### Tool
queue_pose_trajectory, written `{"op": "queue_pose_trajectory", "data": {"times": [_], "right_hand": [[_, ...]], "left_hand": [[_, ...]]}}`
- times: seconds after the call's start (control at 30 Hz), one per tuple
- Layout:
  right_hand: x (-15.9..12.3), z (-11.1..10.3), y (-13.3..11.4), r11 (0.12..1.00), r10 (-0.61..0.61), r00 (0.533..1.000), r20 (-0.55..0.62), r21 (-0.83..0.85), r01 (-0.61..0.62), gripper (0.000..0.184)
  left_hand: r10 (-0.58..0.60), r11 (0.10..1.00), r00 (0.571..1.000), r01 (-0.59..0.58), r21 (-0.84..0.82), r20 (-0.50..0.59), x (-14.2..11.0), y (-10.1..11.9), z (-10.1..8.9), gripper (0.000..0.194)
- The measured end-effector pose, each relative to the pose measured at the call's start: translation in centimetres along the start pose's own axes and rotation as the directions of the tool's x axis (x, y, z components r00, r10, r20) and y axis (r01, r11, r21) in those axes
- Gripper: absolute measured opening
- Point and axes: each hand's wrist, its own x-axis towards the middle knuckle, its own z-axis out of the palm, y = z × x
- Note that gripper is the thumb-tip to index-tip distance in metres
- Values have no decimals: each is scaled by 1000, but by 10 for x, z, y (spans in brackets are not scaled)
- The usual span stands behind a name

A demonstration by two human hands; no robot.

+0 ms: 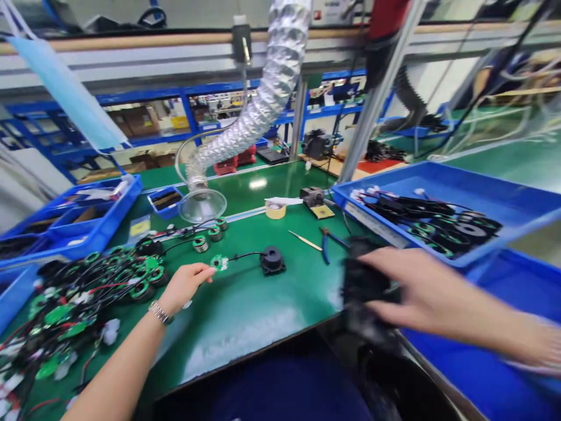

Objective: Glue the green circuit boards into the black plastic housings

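My left hand [184, 285] rests on the green mat [245, 310], its fingertips pinching a small round green circuit board [220, 263]. A black wire runs from that board to a black round part [272, 259] lying on the mat. My right hand [407, 292], blurred by motion, is closed round a bunch of black parts [362, 286] at the right edge of the bench. A heap of green boards and black parts with wires [83, 298] lies left of my left hand.
A blue tray [491, 193] of finished black parts sits at the right, more blue bins [79, 216] at the left. Pliers [326, 242], tweezers [305, 240], a tape roll [276, 209] and a silver fume duct [263, 99] with a clear funnel [202, 204] stand behind.
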Motion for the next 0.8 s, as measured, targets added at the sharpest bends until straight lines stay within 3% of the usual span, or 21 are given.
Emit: {"op": "queue_pose_trajectory", "data": {"times": [0.03,0.07,0.13,0.2,0.27,0.33,0.4,0.47,0.53,0.63,0.8], "right_hand": [[21,24,-31,990,-139,985,105,-4,140,42],[41,50,-61,958,-281,932,229,4,288,43],[74,99,-110,883,-445,827,345,12,470,37],[95,136,-140,825,-524,756,392,16,564,39],[103,157,-150,800,-565,732,381,32,600,44],[102,160,-143,782,-610,726,317,95,616,49],[102,153,-126,772,-635,744,206,177,610,41],[107,144,-103,801,-588,805,82,193,566,31],[117,140,-79,863,-491,871,-5,136,487,35],[133,147,-51,902,-421,907,9,114,417,46],[139,159,-39,880,-442,894,67,227,418,27]], "left_hand": [[-15,997,999,17,-81,30,-1,2,-2,45],[-30,987,998,40,-159,62,-2,4,-3,44],[-56,958,990,90,-271,128,-5,4,-4,43],[-75,936,982,130,-326,175,-10,4,-2,42],[-73,920,976,146,-363,207,-14,2,1,42],[-70,906,972,156,-393,225,-16,1,4,41],[-74,894,968,172,-415,240,-18,0,5,40],[-80,881,965,185,-436,249,-17,-1,5,39],[-76,864,965,189,-467,249,-16,-3,6,38],[-61,834,966,186,-519,249,-15,-8,8,38],[5,814,973,131,-566,232,-15,-17,13,38]]}}
